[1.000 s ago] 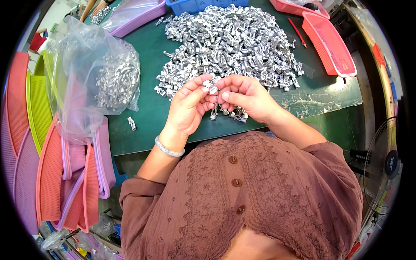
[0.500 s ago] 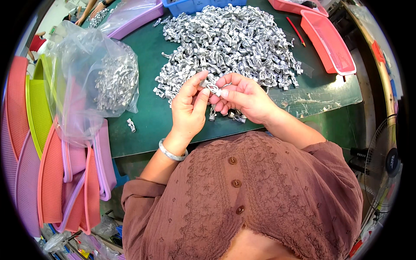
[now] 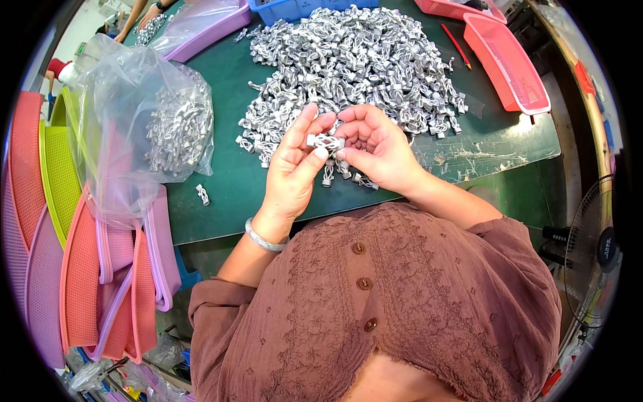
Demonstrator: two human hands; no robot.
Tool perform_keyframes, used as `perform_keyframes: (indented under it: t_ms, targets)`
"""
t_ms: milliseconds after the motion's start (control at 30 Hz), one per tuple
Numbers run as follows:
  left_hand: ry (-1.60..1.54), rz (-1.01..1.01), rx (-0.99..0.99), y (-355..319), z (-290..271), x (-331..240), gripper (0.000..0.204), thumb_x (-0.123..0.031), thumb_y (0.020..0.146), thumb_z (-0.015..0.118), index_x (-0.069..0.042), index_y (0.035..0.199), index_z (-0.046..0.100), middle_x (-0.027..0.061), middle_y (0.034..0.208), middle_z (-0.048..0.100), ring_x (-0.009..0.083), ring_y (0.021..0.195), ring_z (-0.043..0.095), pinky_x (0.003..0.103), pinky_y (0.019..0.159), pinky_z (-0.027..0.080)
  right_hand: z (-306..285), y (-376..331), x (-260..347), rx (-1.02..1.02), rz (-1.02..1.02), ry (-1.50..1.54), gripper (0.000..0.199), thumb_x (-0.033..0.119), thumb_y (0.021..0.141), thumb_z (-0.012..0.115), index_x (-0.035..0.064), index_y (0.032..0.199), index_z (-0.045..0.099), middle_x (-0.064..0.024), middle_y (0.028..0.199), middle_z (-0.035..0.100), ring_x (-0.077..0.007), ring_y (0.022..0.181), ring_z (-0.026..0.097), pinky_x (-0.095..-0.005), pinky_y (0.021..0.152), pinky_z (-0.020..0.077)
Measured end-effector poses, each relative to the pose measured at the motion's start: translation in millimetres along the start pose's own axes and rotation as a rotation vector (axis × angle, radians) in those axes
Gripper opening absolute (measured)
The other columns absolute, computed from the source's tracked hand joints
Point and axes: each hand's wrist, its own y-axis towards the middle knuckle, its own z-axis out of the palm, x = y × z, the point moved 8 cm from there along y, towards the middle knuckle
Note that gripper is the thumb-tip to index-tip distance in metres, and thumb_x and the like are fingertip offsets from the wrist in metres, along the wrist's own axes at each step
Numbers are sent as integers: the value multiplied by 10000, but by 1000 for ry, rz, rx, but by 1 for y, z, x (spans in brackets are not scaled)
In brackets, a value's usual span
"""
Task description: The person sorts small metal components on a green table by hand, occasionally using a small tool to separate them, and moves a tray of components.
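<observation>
Between my two hands is a small grey-and-white looped piece (image 3: 326, 141) with ribbed ends, held level. My left hand (image 3: 292, 159) pinches its left end between thumb and fingers. At its right end, my right hand (image 3: 383, 149) has thumb and fingertips closed on it, the other fingers curled. Just beyond the hands lies a large pile of similar looped pieces (image 3: 355, 67). Several loose pieces (image 3: 328, 175) lie below my fingers near the table edge. A single looped piece (image 3: 203, 194) rests apart on the left.
A clear plastic bag (image 3: 177, 127) of similar pieces stands on the left beside stacked coloured baskets (image 3: 80, 275). Around the green table (image 3: 228, 218) are a blue bin (image 3: 315, 8), a purple tray (image 3: 211, 30), a pink basket (image 3: 512, 74) and a red pencil (image 3: 457, 47). Another person's hand (image 3: 151, 15) shows far left.
The held piece has turned from slanted to about level, and its loops show more openly. My right hand has shifted slightly, its fingers more curled. The pile looks unchanged.
</observation>
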Motion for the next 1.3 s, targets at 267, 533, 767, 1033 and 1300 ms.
perform_keyframes:
  t_ms: [267, 533, 767, 1033, 1300]
  targets:
    - [-229, -78, -65, -1, -17, 10, 399, -44, 877, 448, -31, 1269, 377, 121, 1113, 549, 219, 1041, 531, 362, 913, 420, 1, 5, 12, 47, -148, -364, 395, -30, 730, 581, 42, 1101, 468, -70, 910, 592, -135, 738, 592, -243, 646, 473]
    - [-223, -249, -311, -13, -51, 23, 247, -51, 855, 438, -15, 1098, 465, 61, 804, 544, 169, 728, 548, 311, 665, 489, 9, 28, 17, 79, -436, -1229, 241, 103, 674, 658, 48, 899, 590, -74, 887, 565, -271, 869, 526, -379, 763, 415]
    - [-133, -270, -348, -20, -51, 22, 98, -70, 836, 516, -54, 932, 521, 24, 729, 527, 112, 605, 494, 251, 553, 425, 16, 34, 11, 96, -419, -1467, 100, 135, 683, 633, 76, 763, 626, -51, 783, 533, -231, 825, 500, -361, 727, 378]
    - [52, -236, -291, -12, -32, 15, 170, -94, 802, 625, -50, 941, 539, -29, 694, 503, 35, 532, 425, 173, 466, 338, -16, 27, -1, -52, 72, -266, 155, 90, 820, 541, -13, 919, 601, -75, 803, 629, -151, 706, 581, -268, 677, 465]
    - [440, 163, -157, -2, -2, -23, 214, -38, 790, 630, -15, 999, 595, -13, 799, 559, 41, 680, 499, 174, 600, 420, 4, 6, -12, 100, 262, 195, 172, 87, 857, 526, -10, 996, 559, -59, 861, 622, -102, 748, 565, -247, 706, 468]
